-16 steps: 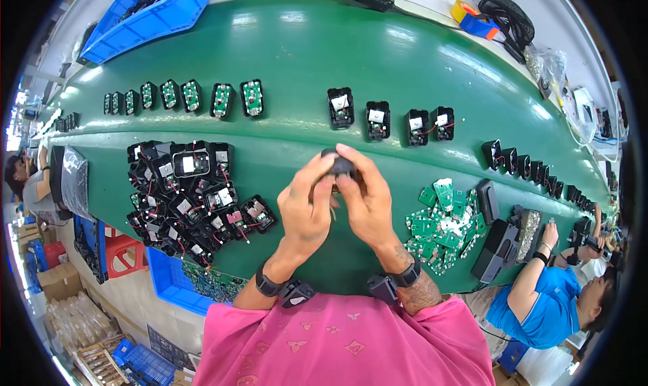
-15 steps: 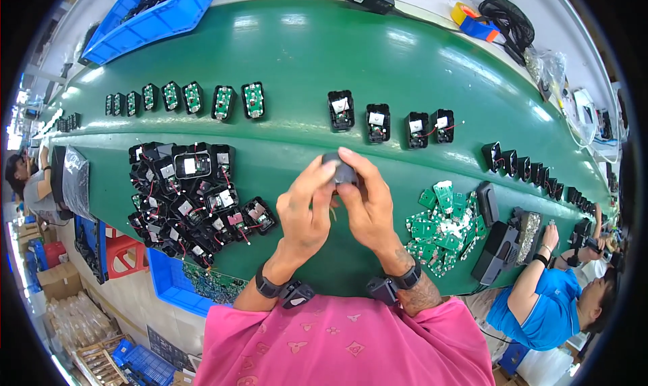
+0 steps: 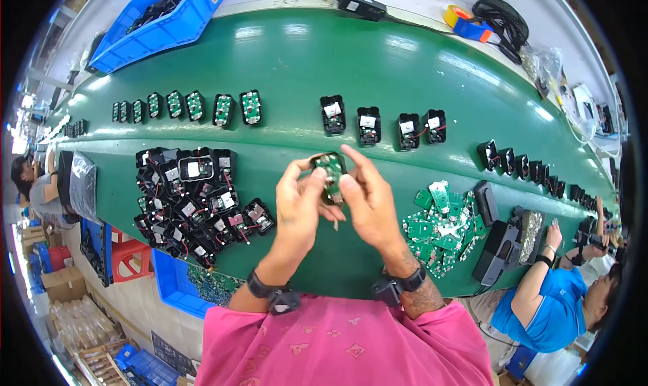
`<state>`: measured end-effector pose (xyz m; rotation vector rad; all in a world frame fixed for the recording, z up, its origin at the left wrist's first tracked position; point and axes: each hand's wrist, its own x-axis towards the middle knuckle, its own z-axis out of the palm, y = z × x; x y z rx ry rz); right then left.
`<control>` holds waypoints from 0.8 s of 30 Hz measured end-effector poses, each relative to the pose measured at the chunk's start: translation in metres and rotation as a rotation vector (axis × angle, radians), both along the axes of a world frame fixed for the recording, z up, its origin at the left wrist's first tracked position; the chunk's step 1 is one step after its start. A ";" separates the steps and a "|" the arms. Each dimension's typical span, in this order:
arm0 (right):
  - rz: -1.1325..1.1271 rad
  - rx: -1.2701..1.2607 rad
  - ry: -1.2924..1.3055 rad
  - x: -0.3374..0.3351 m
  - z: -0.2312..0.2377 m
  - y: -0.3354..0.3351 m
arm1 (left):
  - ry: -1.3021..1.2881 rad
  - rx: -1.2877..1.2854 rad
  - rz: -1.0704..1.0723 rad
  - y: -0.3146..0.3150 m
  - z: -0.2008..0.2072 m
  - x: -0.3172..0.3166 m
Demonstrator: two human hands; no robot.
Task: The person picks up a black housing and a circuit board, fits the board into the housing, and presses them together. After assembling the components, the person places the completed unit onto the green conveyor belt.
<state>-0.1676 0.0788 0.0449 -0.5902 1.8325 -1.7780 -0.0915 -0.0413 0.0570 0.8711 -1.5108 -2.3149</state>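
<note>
Over the middle of the table I hold a small black plastic housing with a green circuit board point(image 3: 331, 168) in its open face. My left hand point(image 3: 299, 200) grips it from the left, its thumb lying on the board. From the other side my right hand point(image 3: 370, 203) closes on it, thumb against the board's right edge and forefinger raised along the far side. My fingers hide part of the housing's sides. Nearest on the right is a loose pile of green circuit boards point(image 3: 442, 227); to the left lies a heap of black housings point(image 3: 185, 207) with red wires.
Housings with boards point(image 3: 223, 110) line the table's far left. More open housings point(image 3: 368, 126) stand far right, with another row point(image 3: 522, 165) curving away. A blue bin point(image 3: 155, 28) sits at the back left. A co-worker in a blue shirt point(image 3: 540, 308) works at the right.
The housing has turned in my hands: its dark outer side faced up before, and now the green board shows. My left thumb has come onto the board. The view has shifted slightly.
</note>
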 end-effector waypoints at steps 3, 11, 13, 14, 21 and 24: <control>-0.004 -0.143 -0.114 -0.002 -0.007 0.015 | -0.034 0.369 0.028 -0.026 -0.020 0.001; -0.162 0.265 0.175 0.007 -0.027 0.071 | -0.200 -0.513 0.175 -0.080 -0.039 -0.051; -0.366 0.220 0.102 0.002 -0.025 0.093 | -0.242 -0.912 0.214 -0.105 -0.055 -0.069; -0.441 0.242 0.122 -0.005 -0.025 0.104 | -0.263 -1.026 0.214 -0.121 -0.069 -0.076; -0.470 0.622 0.537 -0.027 -0.024 0.171 | -0.300 -1.617 0.123 -0.122 -0.057 -0.090; -0.407 0.775 0.708 -0.033 -0.019 0.163 | -0.172 -1.668 -0.280 -0.097 -0.027 -0.091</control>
